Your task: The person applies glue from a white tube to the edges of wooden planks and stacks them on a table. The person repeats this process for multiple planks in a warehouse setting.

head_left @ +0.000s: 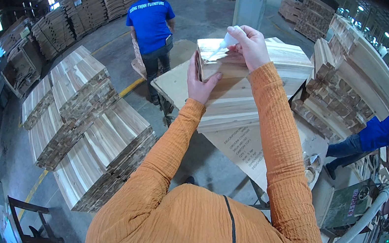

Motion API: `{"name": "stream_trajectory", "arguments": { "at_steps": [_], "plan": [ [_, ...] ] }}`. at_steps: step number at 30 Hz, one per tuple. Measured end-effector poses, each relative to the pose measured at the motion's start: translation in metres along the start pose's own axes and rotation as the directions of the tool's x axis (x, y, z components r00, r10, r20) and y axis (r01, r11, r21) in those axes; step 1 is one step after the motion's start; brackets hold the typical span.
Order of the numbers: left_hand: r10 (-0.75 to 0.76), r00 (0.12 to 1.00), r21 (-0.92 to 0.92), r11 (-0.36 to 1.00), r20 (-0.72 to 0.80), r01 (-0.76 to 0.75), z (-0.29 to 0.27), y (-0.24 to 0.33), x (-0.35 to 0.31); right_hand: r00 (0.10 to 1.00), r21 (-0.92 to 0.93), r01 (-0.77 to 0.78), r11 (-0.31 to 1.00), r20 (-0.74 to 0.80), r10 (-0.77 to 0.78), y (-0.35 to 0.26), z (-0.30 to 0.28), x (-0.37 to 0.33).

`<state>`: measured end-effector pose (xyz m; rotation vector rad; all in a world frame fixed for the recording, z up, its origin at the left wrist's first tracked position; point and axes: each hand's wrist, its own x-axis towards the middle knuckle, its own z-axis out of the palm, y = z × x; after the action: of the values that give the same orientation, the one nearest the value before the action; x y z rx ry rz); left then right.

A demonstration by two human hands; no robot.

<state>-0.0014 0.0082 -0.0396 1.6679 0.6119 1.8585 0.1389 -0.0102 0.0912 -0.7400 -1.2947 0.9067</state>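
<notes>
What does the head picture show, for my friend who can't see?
A person's right hand tilts a white bottle over some wood, while the left hand holds that wood. Planks in stacks stand on both sides.

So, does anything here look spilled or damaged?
Possibly: the wooden piece has a bright white patch near the tip of the white bottle. It stands out from the browner wood nearby, but may be glare; I can't tell.

Surface (173,83): tan top, showing left of the wooden boards (232,108)
Boards: pale, streaked, lying flat
Cardboard (246,150): printed, on the boards' near side
Small round items (312,160): near side, right; kind unclear
</notes>
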Motion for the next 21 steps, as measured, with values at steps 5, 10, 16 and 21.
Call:
{"name": "stream_trajectory", "arguments": {
  "at_steps": [5, 10, 16, 21],
  "plan": [
    [-0.014, 1.0, 0.008, 1.0, 0.008, 0.014, 0.001, 0.003, -0.001, 1.0, -0.029, -0.017, 0.999, -0.006, 0.017, -0.003, 0.0, -0.002],
    [-0.045, 0.999, -0.04, 0.998, 0.011, 0.045, 0.0, 0.003, -0.001, 1.0, -0.004, -0.026, 1.0, -0.015, 0.026, -0.005, 0.003, -0.004],
    [-0.037, 0.999, -0.089, 0.995, 0.026, 0.039, -0.001, 0.001, -0.002, 1.0, 0.046, -0.017, 0.999, -0.021, 0.018, -0.002, -0.001, -0.002],
    [-0.101, 0.995, -0.213, 0.972, 0.019, 0.103, 0.003, 0.001, -0.003, 0.997, 0.372, -0.003, 0.928, -0.07, 0.031, -0.011, -0.011, -0.01]
  ]
}}
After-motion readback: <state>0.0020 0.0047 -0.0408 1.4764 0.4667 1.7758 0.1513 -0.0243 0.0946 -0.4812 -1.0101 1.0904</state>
